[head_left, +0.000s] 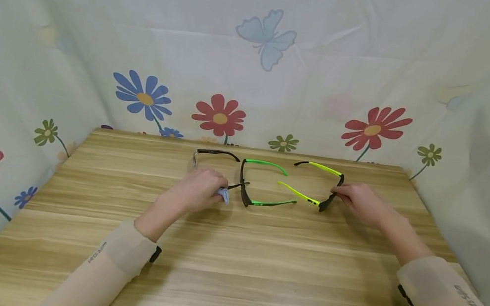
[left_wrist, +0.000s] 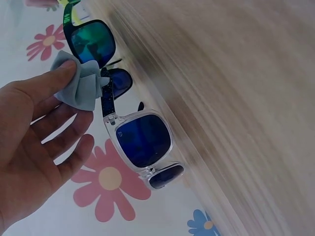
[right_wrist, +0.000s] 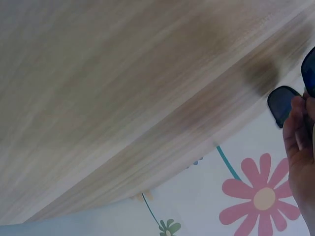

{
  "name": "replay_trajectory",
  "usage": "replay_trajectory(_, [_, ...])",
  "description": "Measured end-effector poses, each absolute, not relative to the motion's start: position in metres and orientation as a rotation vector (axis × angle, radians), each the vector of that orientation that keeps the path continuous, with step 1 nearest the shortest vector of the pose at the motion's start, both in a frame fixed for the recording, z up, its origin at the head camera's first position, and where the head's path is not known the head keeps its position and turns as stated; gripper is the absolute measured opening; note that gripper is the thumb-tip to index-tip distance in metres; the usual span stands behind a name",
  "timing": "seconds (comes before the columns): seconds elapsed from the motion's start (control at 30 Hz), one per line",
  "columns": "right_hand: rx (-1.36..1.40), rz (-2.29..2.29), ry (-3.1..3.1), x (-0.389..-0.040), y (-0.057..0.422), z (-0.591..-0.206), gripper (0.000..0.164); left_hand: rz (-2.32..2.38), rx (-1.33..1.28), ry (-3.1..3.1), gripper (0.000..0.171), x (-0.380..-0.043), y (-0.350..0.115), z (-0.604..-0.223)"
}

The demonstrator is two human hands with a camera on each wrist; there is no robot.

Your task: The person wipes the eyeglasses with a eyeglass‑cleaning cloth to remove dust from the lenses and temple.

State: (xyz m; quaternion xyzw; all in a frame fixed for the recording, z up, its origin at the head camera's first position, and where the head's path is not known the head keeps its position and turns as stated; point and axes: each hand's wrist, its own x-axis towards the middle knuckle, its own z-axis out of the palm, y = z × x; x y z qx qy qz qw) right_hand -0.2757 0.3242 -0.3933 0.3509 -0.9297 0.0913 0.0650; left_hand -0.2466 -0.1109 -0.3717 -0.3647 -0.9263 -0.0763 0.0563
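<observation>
From my end, I see the left hand [head_left: 196,188] with its grip closed, thumb and fingers pinching a blue cloth [left_wrist: 78,88] at the dark arm of the clear-framed glasses [left_wrist: 142,140]. The right hand [head_left: 363,203] is cut off in its wrist view, but its grip appears pinched on the front of the yellow-armed glasses [head_left: 327,201]. Between them, green-armed glasses [head_left: 245,195] rest on the worktop [head_left: 259,274], lenses toward my left.

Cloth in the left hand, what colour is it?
The cloth is pale greyish blue, clearest in the left wrist view.
</observation>
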Motion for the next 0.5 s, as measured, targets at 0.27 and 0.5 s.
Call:
replay_trajectory(0.27, [0.936,0.249,-2.866,-0.279,0.318,-0.395,0.028,-0.235,-1.121,-2.810,0.014,-0.247,-0.109,-0.375])
replay_trajectory(0.5, [0.889,0.308,-2.871,-0.279,0.312,-0.395,0.041,-0.241,-1.108,-2.840,0.011,-0.246,-0.107,-0.374])
